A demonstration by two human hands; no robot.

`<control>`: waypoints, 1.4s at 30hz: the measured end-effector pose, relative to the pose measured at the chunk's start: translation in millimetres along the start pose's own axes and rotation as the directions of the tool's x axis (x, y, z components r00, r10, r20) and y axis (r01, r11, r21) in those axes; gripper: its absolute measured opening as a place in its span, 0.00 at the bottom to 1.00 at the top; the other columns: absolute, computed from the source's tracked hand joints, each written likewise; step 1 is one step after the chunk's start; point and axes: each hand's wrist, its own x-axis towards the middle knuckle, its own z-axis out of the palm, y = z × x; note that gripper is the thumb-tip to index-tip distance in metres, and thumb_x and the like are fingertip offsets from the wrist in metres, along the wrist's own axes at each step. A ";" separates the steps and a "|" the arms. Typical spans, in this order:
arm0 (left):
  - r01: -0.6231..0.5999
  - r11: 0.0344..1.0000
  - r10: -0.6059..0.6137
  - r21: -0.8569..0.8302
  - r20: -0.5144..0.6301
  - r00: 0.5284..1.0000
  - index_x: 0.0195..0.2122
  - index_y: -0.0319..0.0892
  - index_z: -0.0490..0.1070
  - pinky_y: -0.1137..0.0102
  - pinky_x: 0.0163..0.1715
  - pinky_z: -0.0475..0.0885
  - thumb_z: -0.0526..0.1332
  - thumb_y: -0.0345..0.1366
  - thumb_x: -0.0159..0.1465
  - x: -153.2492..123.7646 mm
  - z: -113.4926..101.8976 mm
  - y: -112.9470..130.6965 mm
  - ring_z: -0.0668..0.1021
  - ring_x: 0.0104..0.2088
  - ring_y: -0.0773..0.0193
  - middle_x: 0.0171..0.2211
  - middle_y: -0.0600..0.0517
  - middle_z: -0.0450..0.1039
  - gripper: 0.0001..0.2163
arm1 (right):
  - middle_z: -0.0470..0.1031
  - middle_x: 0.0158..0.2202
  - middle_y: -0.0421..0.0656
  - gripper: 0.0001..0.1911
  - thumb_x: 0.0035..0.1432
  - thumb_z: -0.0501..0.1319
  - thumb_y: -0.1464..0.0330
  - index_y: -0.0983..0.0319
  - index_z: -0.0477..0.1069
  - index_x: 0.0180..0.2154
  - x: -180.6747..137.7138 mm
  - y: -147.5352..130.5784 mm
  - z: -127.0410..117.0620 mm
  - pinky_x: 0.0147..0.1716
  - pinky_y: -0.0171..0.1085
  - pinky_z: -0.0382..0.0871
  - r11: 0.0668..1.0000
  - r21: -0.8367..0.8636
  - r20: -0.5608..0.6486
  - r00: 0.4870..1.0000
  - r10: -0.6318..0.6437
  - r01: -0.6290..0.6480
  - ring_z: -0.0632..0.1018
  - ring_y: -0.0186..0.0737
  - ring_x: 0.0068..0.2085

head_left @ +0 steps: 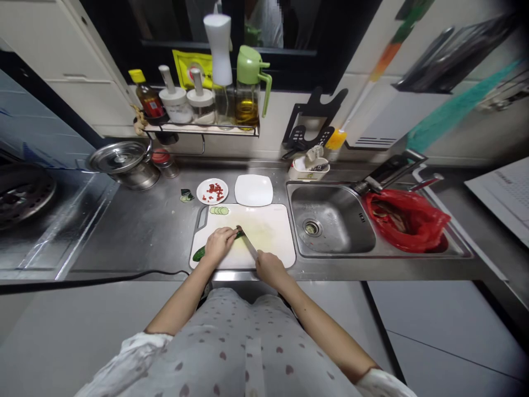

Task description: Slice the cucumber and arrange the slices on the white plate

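A dark green cucumber (199, 254) lies slanted across the white cutting board (273, 231). Curled over its middle, my left hand (220, 244) presses it against the board. My right hand (270, 269) grips a kitchen knife (249, 242) by the handle, and the blade's far end meets the cucumber's right end beside my left fingertips. Several pale green cucumber slices (219, 210) lie in a row at the board's upper left. Behind the board stand a small white plate (201, 194) with chopped red pieces (214, 191) and a square white plate (253, 190).
Dark green peel scraps (187, 195) lie left of the plates. A lidded steel pot (134, 175) and a red-capped jar (164, 161) stand farther left. Right of the board is a sink (330, 212), with a red plastic bag (413, 234) beyond it. A condiment shelf (198, 130) hangs above.
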 end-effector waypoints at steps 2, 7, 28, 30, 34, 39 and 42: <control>-0.001 1.000 0.001 -0.001 0.000 1.000 0.45 0.48 0.77 0.67 0.44 0.70 0.54 0.40 0.69 0.3 -0.3 0.1 0.75 0.44 0.61 0.42 0.50 0.77 0.13 | 0.78 0.42 0.55 0.15 0.64 0.48 0.74 0.66 0.69 0.48 2.4 -1.4 1.4 0.38 0.38 0.65 1.000 0.001 -0.004 1.000 -0.002 0.002 0.78 0.47 0.44; -0.016 1.000 0.016 0.006 0.001 1.000 0.46 0.48 0.77 0.67 0.45 0.70 0.53 0.40 0.69 0.1 0.1 -0.4 0.75 0.44 0.61 0.42 0.50 0.77 0.13 | 0.77 0.42 0.55 0.15 0.64 0.47 0.74 0.66 0.69 0.47 6.7 -4.4 6.1 0.38 0.38 0.66 1.000 0.012 -0.035 0.999 -0.008 0.008 0.79 0.48 0.44; -0.005 1.000 0.005 -0.002 0.009 1.000 0.46 0.48 0.77 0.67 0.46 0.70 0.53 0.40 0.69 -0.9 0.4 -0.3 0.75 0.44 0.61 0.42 0.49 0.77 0.14 | 0.78 0.42 0.55 0.16 0.63 0.47 0.75 0.65 0.69 0.47 7.0 -6.1 12.2 0.40 0.38 0.68 1.000 -0.011 -0.025 1.000 0.001 -0.001 0.79 0.46 0.45; -0.012 1.000 0.012 -0.001 0.008 1.000 0.46 0.48 0.77 0.67 0.46 0.70 0.53 0.40 0.69 -0.9 0.5 -0.6 0.75 0.44 0.61 0.42 0.49 0.77 0.14 | 0.78 0.42 0.54 0.16 0.63 0.47 0.75 0.65 0.69 0.47 9.5 -8.3 12.0 0.40 0.38 0.68 1.000 -0.009 -0.029 1.000 -0.002 0.002 0.79 0.46 0.45; -0.022 1.000 0.022 0.004 0.000 1.000 0.46 0.48 0.77 0.67 0.46 0.70 0.53 0.39 0.69 -1.1 -0.3 -0.2 0.75 0.45 0.61 0.42 0.49 0.77 0.13 | 0.77 0.43 0.55 0.16 0.62 0.47 0.76 0.66 0.69 0.48 15.5 -13.6 9.4 0.40 0.38 0.68 1.000 -0.004 -0.030 1.000 -0.003 0.003 0.79 0.47 0.46; -0.026 1.000 0.026 0.008 0.004 1.000 0.46 0.48 0.77 0.67 0.46 0.70 0.53 0.39 0.68 -0.9 -0.5 0.5 0.75 0.44 0.60 0.42 0.49 0.77 0.13 | 0.77 0.43 0.55 0.16 0.61 0.48 0.77 0.67 0.69 0.48 23.7 -18.1 6.0 0.41 0.38 0.68 1.000 0.003 -0.041 0.999 -0.014 0.014 0.78 0.47 0.48; -0.022 1.000 0.022 0.011 0.000 1.000 0.46 0.48 0.77 0.67 0.45 0.70 0.53 0.39 0.68 -1.0 0.0 0.3 0.75 0.44 0.60 0.42 0.49 0.77 0.13 | 0.77 0.43 0.55 0.16 0.61 0.48 0.77 0.67 0.69 0.48 23.8 -17.8 7.0 0.41 0.38 0.68 1.000 0.000 -0.044 0.999 -0.010 0.010 0.78 0.47 0.47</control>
